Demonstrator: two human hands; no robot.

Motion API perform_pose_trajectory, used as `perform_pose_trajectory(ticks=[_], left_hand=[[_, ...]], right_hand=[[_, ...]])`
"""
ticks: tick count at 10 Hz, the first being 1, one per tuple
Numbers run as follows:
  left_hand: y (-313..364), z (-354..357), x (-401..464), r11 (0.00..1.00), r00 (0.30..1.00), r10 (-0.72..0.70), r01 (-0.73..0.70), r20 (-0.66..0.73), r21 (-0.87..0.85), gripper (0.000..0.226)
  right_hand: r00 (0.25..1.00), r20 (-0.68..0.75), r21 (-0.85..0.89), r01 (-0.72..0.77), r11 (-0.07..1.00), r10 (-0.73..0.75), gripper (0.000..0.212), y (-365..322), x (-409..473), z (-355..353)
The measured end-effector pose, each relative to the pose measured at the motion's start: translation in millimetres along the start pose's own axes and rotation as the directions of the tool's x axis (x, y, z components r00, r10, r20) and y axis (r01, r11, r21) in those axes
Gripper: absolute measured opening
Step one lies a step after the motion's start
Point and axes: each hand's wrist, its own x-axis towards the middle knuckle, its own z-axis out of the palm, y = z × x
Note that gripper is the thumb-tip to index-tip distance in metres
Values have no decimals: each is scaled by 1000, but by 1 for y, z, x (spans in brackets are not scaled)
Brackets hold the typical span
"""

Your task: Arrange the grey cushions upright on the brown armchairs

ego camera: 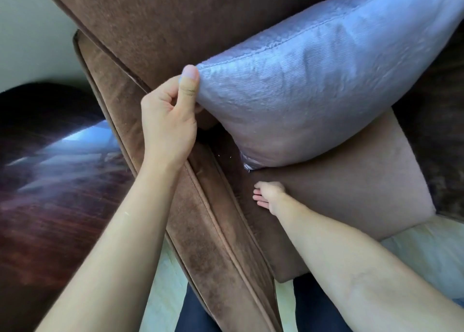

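Note:
A shiny grey cushion leans on the brown armchair, its lower corner resting on the seat pad and its back against the backrest. My left hand pinches the cushion's upper left corner between thumb and fingers. Lower down, my right hand rests at the seat pad's left edge, beside the armrest, with its fingers slightly curled and nothing in them.
A dark polished wooden table stands left of the armchair. A pale wall is at the upper left. Something white and soft lies at the lower right. My legs in dark trousers are at the bottom.

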Motion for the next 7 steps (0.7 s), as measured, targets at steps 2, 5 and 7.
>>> perform_pose_trajectory(ticks=[2,5,7], left_hand=[[-2,2,-35,923,918,-371,382,140,-56,61],[-21,-42,-92,774,845,-337,-3,416,633,63],[-1,-84,-109,693,872,-342,-17,350,721,58]], right_hand=[[957,-190,-77,207,975,-218,18,-6,-46,-46],[817,37,-698,433,570,-575,56,-40,-159,-47],[739,-2,-847,358,394,-674,64,-27,-244,-35]])
